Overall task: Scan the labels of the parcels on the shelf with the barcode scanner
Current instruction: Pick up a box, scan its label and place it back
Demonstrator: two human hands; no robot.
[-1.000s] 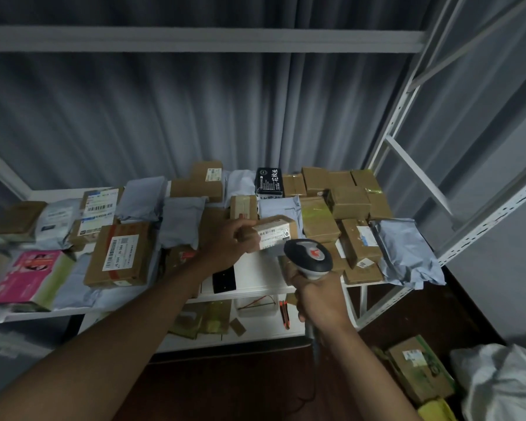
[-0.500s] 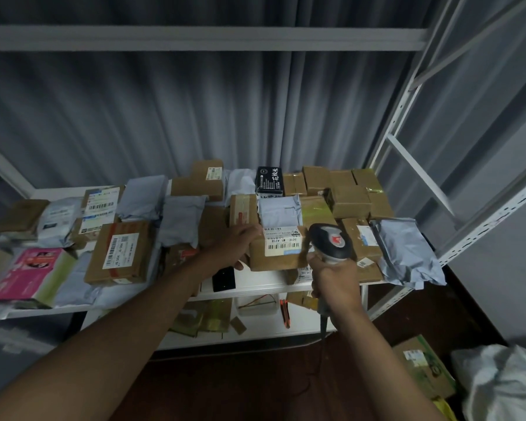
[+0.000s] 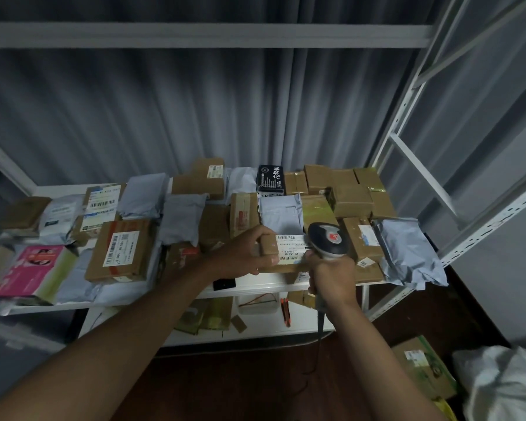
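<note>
Parcel [image 3: 281, 262], small brown carton with a white label [image 3: 290, 249] facing up, is sitting at the front edge of the shelf [image 3: 255, 288], right of centre. The left hand [image 3: 246, 256] is gripping its left end, thumb on the near side, fingers curled over the top. The right hand [image 3: 331, 279] is wrapping around the handle of the barcode scanner [image 3: 328, 240], fingers closed on the grip. The scanner head, grey with a red mark, is hovering just beside the label's right edge, apparently touching the carton; true contact cannot be told. A cable is hanging from the handle base toward the floor.

Near, on the floor at the lower right: a carton with green print [image 3: 424, 366] and a white bag [image 3: 504, 387] are lying beside each other.

Along the shelf's front edge, to the left: a flat brown box with a barcode label [image 3: 119, 252], then a pink packet [image 3: 32, 270] near the front-left corner. At the front-right corner a grey poly mailer [image 3: 407, 250] is overhanging the edge.

Farther back: more grey mailers and brown cartons are crowding the shelf. A black box with white characters [image 3: 271, 179] is standing at the rear edge, centre. Taped brown cartons [image 3: 346, 189] are stacking up toward the rear-right corner.

Behind the shelf a grey curtain [image 3: 195, 117] is hanging.
</note>
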